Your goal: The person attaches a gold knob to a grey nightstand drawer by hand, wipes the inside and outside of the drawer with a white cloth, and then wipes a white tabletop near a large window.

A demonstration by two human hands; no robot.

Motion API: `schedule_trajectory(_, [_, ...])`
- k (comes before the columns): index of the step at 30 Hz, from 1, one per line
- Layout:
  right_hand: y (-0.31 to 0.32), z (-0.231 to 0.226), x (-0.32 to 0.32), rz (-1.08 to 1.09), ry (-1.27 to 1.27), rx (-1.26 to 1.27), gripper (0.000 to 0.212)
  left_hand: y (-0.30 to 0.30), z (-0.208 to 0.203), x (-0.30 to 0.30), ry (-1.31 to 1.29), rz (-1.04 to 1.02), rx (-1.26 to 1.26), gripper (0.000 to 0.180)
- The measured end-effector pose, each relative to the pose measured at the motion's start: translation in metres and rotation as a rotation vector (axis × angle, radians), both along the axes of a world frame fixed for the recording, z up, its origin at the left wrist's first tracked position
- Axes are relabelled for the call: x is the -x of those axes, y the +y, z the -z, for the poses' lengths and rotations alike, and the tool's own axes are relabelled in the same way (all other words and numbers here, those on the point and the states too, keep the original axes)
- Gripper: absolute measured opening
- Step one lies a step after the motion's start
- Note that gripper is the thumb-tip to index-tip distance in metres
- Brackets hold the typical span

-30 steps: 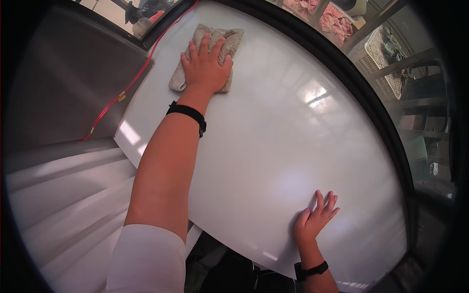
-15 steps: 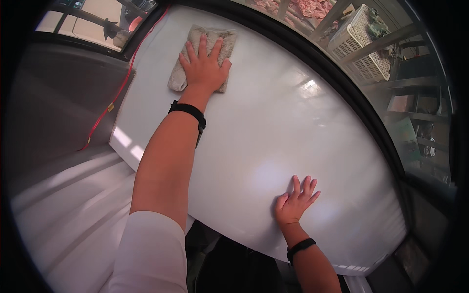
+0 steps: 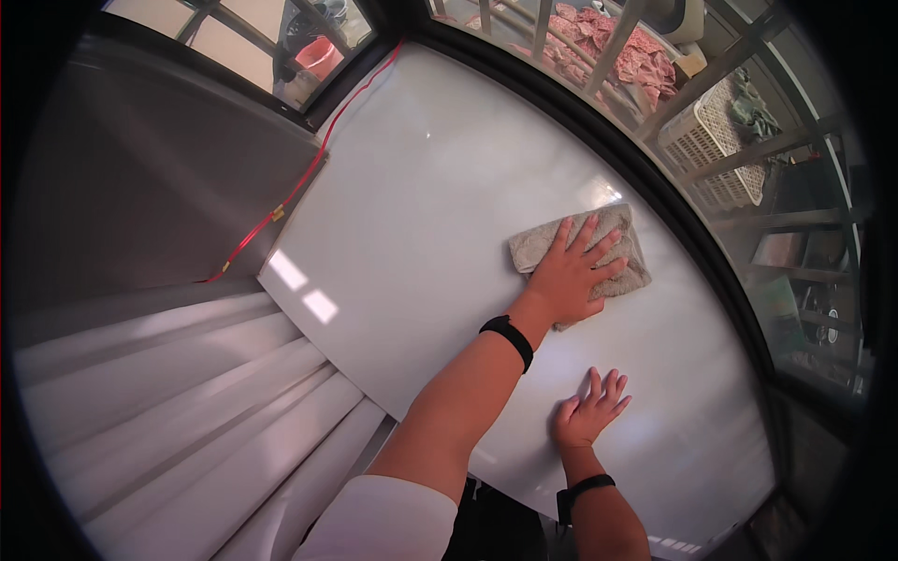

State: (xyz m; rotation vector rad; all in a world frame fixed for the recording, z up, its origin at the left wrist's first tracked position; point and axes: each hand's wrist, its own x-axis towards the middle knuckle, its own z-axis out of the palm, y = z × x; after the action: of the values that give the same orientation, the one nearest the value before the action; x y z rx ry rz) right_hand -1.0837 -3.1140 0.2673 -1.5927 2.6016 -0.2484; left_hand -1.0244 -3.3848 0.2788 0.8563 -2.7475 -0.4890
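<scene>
My left hand (image 3: pixel 572 276) lies palm down, fingers spread, on a folded beige-grey cloth (image 3: pixel 625 224). Its palm and fingers cover part of the cloth, whose near edge shows below the hand. The cloth rests on a glossy white tabletop (image 3: pixel 393 224), close to the black window frame at the right. Nearer to me, my right hand (image 3: pixel 591 413) rests on the same white surface with its fingers stretched apart and nothing in them. Each wrist wears a black band.
A red cord (image 3: pixel 323 154) runs along the left edge beside a dark panel (image 3: pixel 168 178). Pleated white fabric (image 3: pixel 215 411) hangs at lower left. Beyond the barred window are a white plastic basket (image 3: pixel 716 140), pink patterned fabric (image 3: pixel 617 56) and a red bucket (image 3: pixel 320 58).
My left hand has slid the cloth from the far left of the tabletop over to the right, near the window frame. The right hand stays planted on the surface. The view has shifted somewhat.
</scene>
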Motion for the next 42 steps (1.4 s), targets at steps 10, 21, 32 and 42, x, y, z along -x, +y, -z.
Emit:
schedule_trajectory(10, [0.008,-0.005,0.004,-0.036,0.018,-0.081,0.059,-0.273,0.033,-0.145,-0.078,-0.569,0.361,0.056])
schedule_trajectory(21, [0.002,-0.002,0.002,-0.065,0.02,-0.015,0.058,-0.342,0.032,-0.194,-0.051,-0.543,0.336,0.074])
schedule_trajectory(32, [0.01,0.002,0.004,-0.025,0.028,0.001,0.062,-0.262,0.042,-0.249,-0.222,-0.632,0.371,0.063])
schedule_trajectory(42, [-0.002,-0.004,0.001,0.051,-0.087,0.036,0.067,-0.11,0.035,-0.126,-0.308,-0.768,0.249,0.069])
